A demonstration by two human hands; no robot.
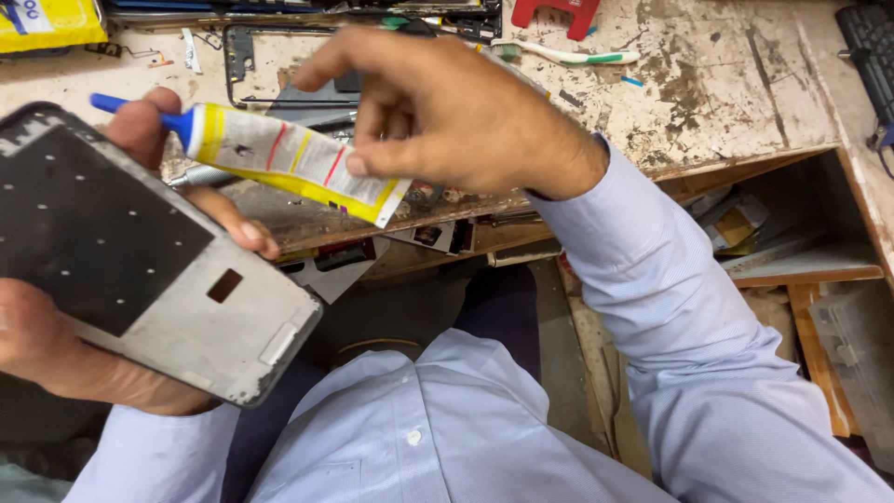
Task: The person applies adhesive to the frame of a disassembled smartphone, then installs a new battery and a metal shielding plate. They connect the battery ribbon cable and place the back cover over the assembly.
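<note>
My left hand grips a phone frame, a flat grey and black panel with a small rectangular cut-out, tilted at the left. My right hand pinches a squeezed yellow and white glue tube by its flat end. The tube's blue nozzle points left, over the top edge of the frame, close to my left fingertips.
A worn, stained workbench lies ahead. On it are a white and green toothbrush, a red object, a yellow packet and phone parts. A keyboard corner is at the right. Open shelves sit below.
</note>
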